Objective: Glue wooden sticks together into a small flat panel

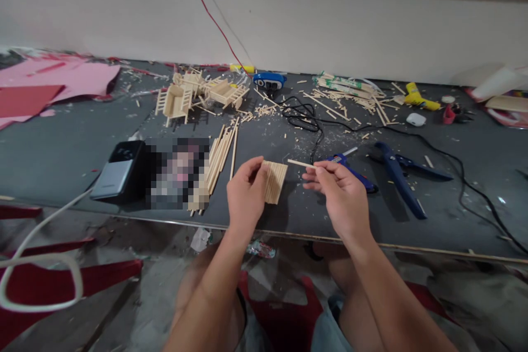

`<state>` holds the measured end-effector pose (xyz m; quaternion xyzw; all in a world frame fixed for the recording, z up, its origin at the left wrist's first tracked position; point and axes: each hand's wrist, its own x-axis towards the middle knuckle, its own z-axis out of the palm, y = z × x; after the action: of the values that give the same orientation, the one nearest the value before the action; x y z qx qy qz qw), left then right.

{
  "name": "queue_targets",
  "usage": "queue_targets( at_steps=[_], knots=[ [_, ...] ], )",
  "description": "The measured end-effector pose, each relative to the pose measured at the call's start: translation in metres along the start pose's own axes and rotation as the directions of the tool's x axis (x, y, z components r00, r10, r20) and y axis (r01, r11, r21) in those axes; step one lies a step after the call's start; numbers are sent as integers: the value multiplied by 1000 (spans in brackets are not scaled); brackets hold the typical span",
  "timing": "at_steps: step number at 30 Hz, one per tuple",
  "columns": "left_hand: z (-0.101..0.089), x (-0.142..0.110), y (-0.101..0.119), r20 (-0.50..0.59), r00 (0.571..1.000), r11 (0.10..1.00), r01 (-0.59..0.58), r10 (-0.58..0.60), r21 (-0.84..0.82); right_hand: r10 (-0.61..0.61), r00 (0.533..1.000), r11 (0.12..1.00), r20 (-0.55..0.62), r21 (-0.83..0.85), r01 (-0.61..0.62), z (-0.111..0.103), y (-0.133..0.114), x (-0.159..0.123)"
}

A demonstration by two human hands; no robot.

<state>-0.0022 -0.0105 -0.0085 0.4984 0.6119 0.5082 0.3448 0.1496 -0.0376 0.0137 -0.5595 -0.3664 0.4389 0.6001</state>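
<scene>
Between the thumb and fingers of my left hand (247, 192) is a small flat panel of wooden sticks (276, 182) lying side by side. My right hand (344, 192) pinches a single short wooden stick (300, 163), whose free end points left toward the panel, with a small gap between them. Just beyond my right hand lies a blue glue gun (348, 168), partly covered by the hand. A bundle of long wooden sticks (220, 157) rests on the table to the left of my left hand.
Small stick-built models (177, 102) stand at the back left. Blue cutting pliers (400, 179) lie at the right, near a black cable (437, 148). A power bank (119, 170) with a white cable sits at the left. Loose sticks and scraps (350, 96) cover the back.
</scene>
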Motion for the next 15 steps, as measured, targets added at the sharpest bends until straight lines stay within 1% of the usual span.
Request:
queue_targets(
  at_steps=[3, 5, 7, 8, 9, 10, 11, 12, 13, 14, 15],
  knots=[
    [-8, 16, -12, 40, 997, 970, -72, 64, 233, 28, 998, 998, 48, -53, -25, -3, 2, -1],
    [-12, 21, -14, 34, 986, 930, -163, 161, 329, 54, 994, 995, 96, -84, -46, -5, 4, -2],
    [-13, 19, -8, 27, 964, 914, -258, 263, 313, 81, 987, 991, 142, -117, -64, -5, 4, -3],
    [-12, 16, -3, 57, 952, 915, -304, 300, 267, 94, 982, 988, 164, -136, -72, -6, 4, -3],
    [-12, 12, 2, 129, 937, 915, -345, 324, 208, 107, 977, 985, 185, -153, -79, -6, 4, -3],
    [-11, 8, 7, 238, 909, 912, -383, 343, 148, 120, 971, 982, 206, -170, -85, -6, 3, -4],
    [-10, 3, 12, 348, 863, 901, -422, 366, 99, 132, 965, 979, 227, -184, -90, -7, 3, -4],
    [-8, -1, 16, 450, 807, 888, -456, 383, 61, 140, 959, 977, 247, -193, -93, -8, 3, -4],
    [-7, -4, 19, 529, 752, 875, -483, 394, 35, 143, 954, 976, 262, -196, -93, -9, 3, -4],
    [-6, -6, 20, 584, 708, 864, -504, 397, 23, 145, 951, 976, 274, -197, -93, -11, 3, -5],
    [-5, -8, 21, 622, 677, 856, -516, 393, 21, 147, 948, 976, 283, -199, -92, -12, 3, -6]
  ],
)
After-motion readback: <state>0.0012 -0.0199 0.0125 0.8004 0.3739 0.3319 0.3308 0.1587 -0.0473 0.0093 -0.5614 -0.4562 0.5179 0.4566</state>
